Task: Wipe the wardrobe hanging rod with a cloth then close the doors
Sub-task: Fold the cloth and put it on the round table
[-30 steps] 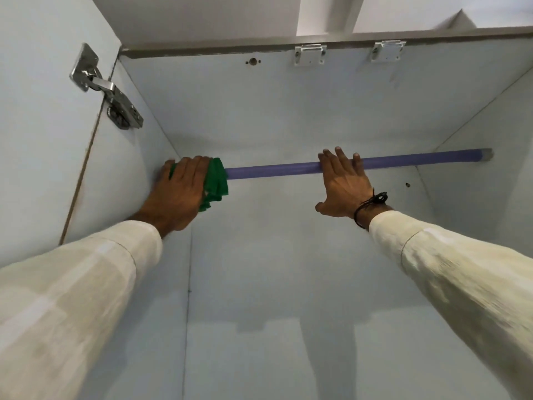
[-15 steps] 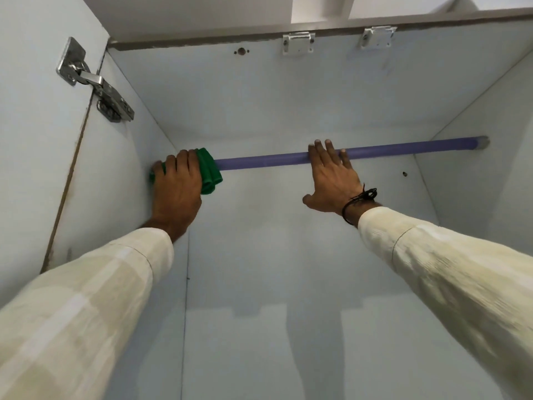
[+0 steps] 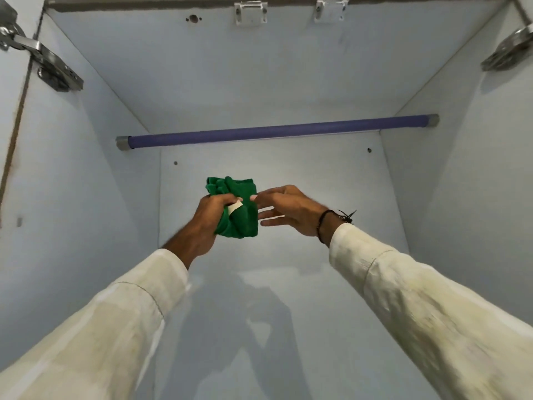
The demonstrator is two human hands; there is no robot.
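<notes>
The purple hanging rod (image 3: 277, 131) spans the white wardrobe from the left wall to the right wall, with grey end caps, and nothing touches it. Below it, in front of the back panel, my left hand (image 3: 209, 220) grips a bunched green cloth (image 3: 240, 209) with a small white label. My right hand (image 3: 288, 210) is beside the cloth, fingers spread, with its fingertips at the cloth's right edge. A dark band circles my right wrist. Both sleeves are cream.
Metal door hinges sit at the upper left (image 3: 43, 62) and upper right (image 3: 510, 50) of the wardrobe opening. Two white brackets (image 3: 251, 13) are fixed to the top panel. The side walls (image 3: 86, 197) close in on both sides.
Both hands have come off the rod and dropped to the middle below it. My left hand carried the green cloth away from the rod's left end, and my right hand moved to it.
</notes>
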